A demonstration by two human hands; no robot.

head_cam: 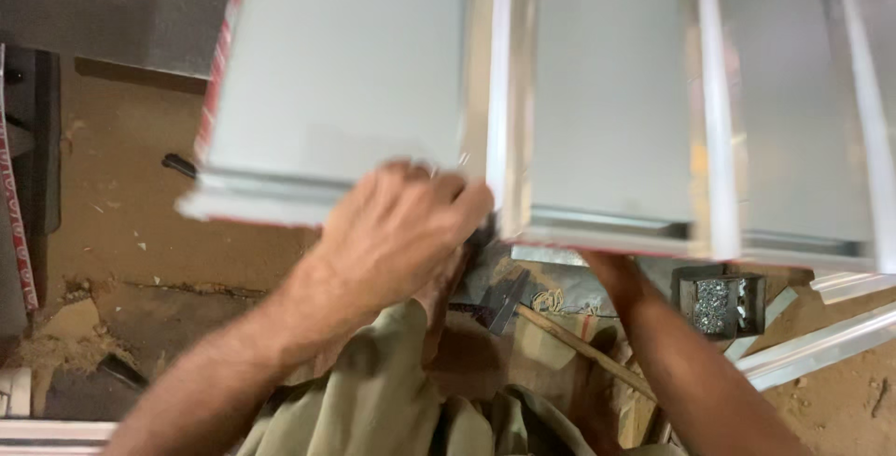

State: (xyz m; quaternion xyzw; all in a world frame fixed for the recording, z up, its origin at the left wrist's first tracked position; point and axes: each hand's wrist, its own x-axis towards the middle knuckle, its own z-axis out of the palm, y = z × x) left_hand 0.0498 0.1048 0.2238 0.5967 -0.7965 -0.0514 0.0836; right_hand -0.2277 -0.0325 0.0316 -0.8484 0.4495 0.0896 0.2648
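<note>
Several pale grey sheet-metal panels with folded edges lie side by side across the top of the head view. My left hand (401, 227) is closed over the near edge of the left panel (336, 73), close to the seam with the middle panel (607, 92). My right hand (607, 267) reaches under the near edge of the middle panel; its fingers are hidden beneath the metal, so only the wrist and forearm show. A red strip runs along the left panel's outer edge.
Below lies a dusty brown floor (131, 232). A small metal box of screws (717, 302) sits at the right beside loose aluminium strips (821, 339). A wooden stick (579, 349) and a dark tool (504, 299) lie near my knees. Dark objects stand at the left.
</note>
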